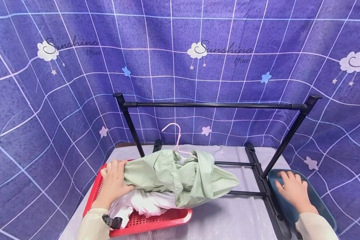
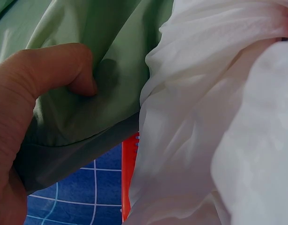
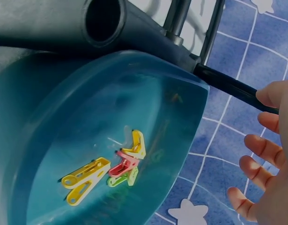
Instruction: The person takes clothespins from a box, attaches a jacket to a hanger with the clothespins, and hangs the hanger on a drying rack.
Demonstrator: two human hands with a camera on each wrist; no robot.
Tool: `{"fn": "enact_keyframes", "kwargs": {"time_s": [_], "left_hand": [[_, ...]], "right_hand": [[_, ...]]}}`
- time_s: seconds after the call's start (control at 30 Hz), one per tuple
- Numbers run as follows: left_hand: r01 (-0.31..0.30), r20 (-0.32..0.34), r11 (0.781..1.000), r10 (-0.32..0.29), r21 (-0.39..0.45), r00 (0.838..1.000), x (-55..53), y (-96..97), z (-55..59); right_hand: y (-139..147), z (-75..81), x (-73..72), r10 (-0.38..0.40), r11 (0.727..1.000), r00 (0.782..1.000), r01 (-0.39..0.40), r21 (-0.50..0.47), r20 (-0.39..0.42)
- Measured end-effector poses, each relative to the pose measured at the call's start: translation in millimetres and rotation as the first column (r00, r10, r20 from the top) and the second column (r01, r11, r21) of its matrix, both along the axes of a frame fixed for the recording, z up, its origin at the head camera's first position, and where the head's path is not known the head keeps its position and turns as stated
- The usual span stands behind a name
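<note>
My left hand [image 1: 114,181] grips one end of a light green garment [image 1: 165,170], the thumb [image 2: 64,65] bent over the fabric in the left wrist view. A pink hanger [image 1: 179,136] sits inside the garment, its hook sticking up from the neck opening. The garment lies partly across a red basket [image 1: 156,226] holding white cloth [image 1: 151,201]. Over a teal bin [image 1: 321,203] at the right, my right hand [image 1: 294,190] has loosely bent fingers and nothing in them. Inside the bin lie a larger yellow clothespin [image 3: 85,180] and several smaller clips, among them a red clothespin [image 3: 123,164].
A black clothes rack stands behind the garment, its top bar [image 1: 216,105] running crosswise. The rack's right foot [image 1: 267,200] borders the bin. A purple grid-patterned curtain [image 1: 180,73] surrounds the pale covered table [image 1: 228,220].
</note>
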State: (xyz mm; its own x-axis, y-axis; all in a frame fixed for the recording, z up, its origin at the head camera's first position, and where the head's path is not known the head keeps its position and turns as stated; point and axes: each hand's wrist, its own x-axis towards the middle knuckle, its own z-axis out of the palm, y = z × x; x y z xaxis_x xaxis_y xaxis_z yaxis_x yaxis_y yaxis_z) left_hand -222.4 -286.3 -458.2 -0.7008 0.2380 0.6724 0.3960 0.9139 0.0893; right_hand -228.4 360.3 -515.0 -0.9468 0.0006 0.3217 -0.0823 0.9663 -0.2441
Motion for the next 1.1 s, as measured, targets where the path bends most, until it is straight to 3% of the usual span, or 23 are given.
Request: {"fn": "enact_keyframes", "kwargs": {"time_s": [1.1], "left_hand": [[0.013, -0.007, 1.000, -0.013, 0.008, 1.000, -1.7, -1.1, -1.4]], "right_hand": [[20.3, -13.8, 2.3, -0.043, 0.999, 0.993, 0.044, -0.013, 0.113]]}}
